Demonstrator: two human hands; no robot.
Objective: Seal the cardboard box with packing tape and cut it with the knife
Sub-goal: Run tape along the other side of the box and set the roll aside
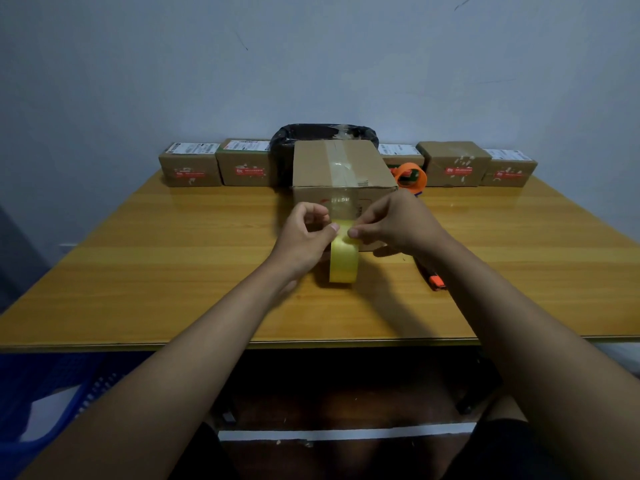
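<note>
The tape roll (343, 261) is pinched between the left hand (304, 233) and right hand (391, 223). Just beyond the fingers stands the cardboard box (343, 174). Under the right wrist lies the knife (434, 280). The strip should be kept taut and centred.

Two bare hands are counted, the left hand (304, 233) and the right hand (394, 225), with one yellow roll of packing tape (343, 261) pinched at their fingertips and one large brown cardboard box (341, 168) just beyond them. Five small brown cardboard parcels with red labels (189, 165) (244, 163) (401, 154) (453, 163) (509, 168) are counted in a row farther beyond the fingers. One orange tape dispenser (410, 176), one black plastic-wrapped bundle (322, 133) and one black-and-orange knife (434, 277) by the right wrist are counted too.
</note>
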